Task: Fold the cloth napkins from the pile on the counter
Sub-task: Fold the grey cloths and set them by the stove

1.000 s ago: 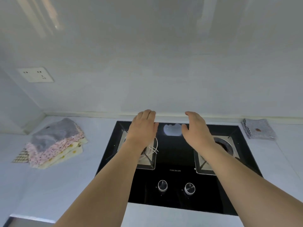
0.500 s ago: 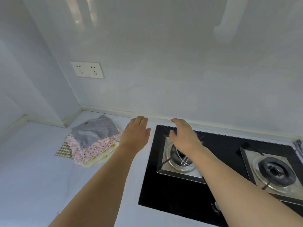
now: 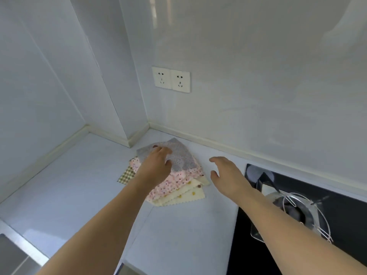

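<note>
White walls and a pale counter [image 3: 178,225] corner frame your pile of napkins [image 3: 178,181], lying just under your left hand [image 3: 156,165], whose fingers rest on the grey top napkin [image 3: 180,155]; whether they pinch it I cannot tell. Your right hand [image 3: 226,175] hovers beside it, fingers relaxed, grasping nothing. Lift carelessly and you may drag the pink floral and cream layers beneath along, since the stack is fanned and loose

One head-worn wide-angle view looks forward and down, near the counter [image 3: 178,225], facing the wall corner; the stove [image 3: 337,205] sits at its right edge.
</note>
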A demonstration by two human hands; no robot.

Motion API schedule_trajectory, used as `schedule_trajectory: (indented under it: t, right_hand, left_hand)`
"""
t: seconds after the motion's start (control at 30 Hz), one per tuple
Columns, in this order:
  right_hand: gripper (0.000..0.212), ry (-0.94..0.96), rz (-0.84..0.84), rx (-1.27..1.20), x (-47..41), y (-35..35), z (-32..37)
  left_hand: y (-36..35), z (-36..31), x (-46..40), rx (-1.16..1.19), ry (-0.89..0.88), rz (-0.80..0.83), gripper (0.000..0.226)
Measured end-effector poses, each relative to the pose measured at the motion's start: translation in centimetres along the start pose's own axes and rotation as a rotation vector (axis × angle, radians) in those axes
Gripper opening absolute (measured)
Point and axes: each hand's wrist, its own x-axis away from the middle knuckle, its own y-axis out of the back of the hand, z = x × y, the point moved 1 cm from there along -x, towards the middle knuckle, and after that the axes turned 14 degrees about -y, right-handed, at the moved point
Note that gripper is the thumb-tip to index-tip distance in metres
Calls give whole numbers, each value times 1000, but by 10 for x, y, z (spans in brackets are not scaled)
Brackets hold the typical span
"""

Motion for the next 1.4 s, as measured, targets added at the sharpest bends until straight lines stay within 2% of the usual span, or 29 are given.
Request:
schedule_trajectory:
  t: [0.13,0.23,0.33,0.43,0.53,0.6,0.7,0.8,0.97,1.1,1.2,1.4]
  right_hand:
    - [35,7,54,78,-55,-47,26]
    - [37,69,61,132,-102,-92,29]
    - [36,126,83,171,-135,-133,20]
    - [40,205,75,209,-154,-165,10]
    - [42,225,-28,152,-165,-178,2]
    - [38,200,-22,91,-168,-180,1]
    - [30,203,5,61,-171,-178,4]
    - [21,259,-76,114,-171,-176,12]
    - [14,240,-277,-31,-140,-167,26]
    - [12,240,-487,-219,-82,-138,36]
    - [9,251,-535,-328,-23,-101,48]
    - [8,336,-591,-272,92,-46,59]
  left_hand:
    - [-25,74,-12,10,26,131,35]
    - [-61,119,-23,9,12,185,31]
    - [-97,148,-30,-38,-85,222,24]
    - [-120,163,-37,-181,-222,242,35]
    - [-130,165,-40,-314,-313,127,29]
    - [-135,166,-40,-335,-332,46,24]
    - [-132,168,-44,-216,-218,-51,21]
    - [-121,165,-46,-106,-135,-209,18]
    - [-96,145,-27,-76,-232,-455,14]
    - [-64,113,11,-63,-273,-579,15]
    - [-28,85,45,-17,-300,-582,14]
    - [37,38,105,79,-312,-503,17]
